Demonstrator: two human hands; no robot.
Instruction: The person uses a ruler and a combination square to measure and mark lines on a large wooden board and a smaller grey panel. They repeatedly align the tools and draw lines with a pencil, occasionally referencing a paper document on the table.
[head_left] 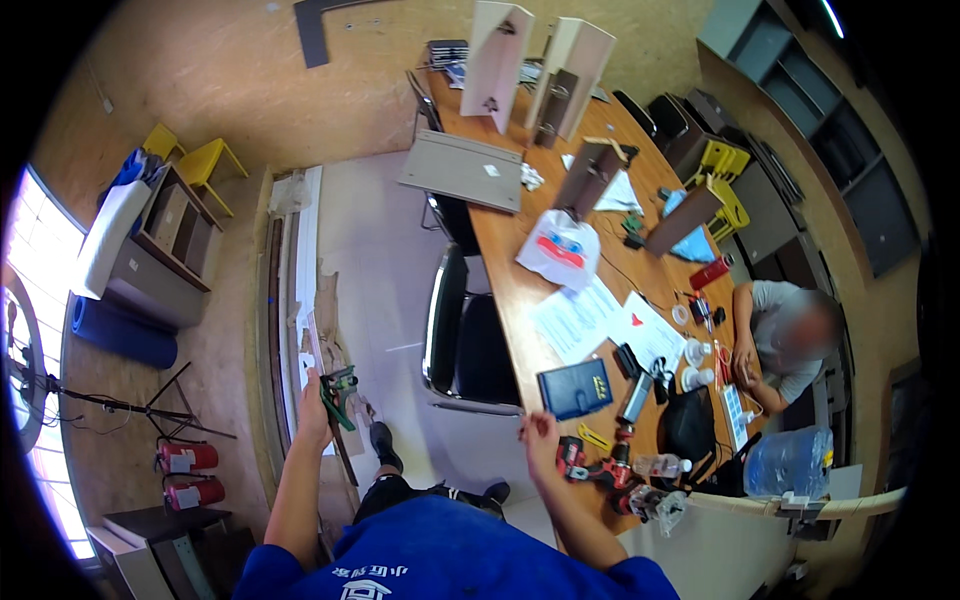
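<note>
Head view: the left hand [316, 408] is raised beside the person's left knee, its fingers wrapped round the handle of a green and black hand tool with a metal frame [338, 391], which stands just right of those fingers, above the pale floor. What kind of tool it is cannot be made out at this size.

The right hand [540, 437] rests at the near edge of the long orange-brown wooden table [500, 250]; its fingers look loosely curled and hold nothing, though their exact set is hard to tell. Just right of these fingers lies a red and black cordless drill [592, 464], and just beyond them a dark blue notebook [575, 387].

Judging by this, the tool is in hand and lifted, the drill lies untouched, and no workpiece is at either hand, so the work seems at an early stage. Across the table another person [785, 335] sits bent over small parts.
</note>
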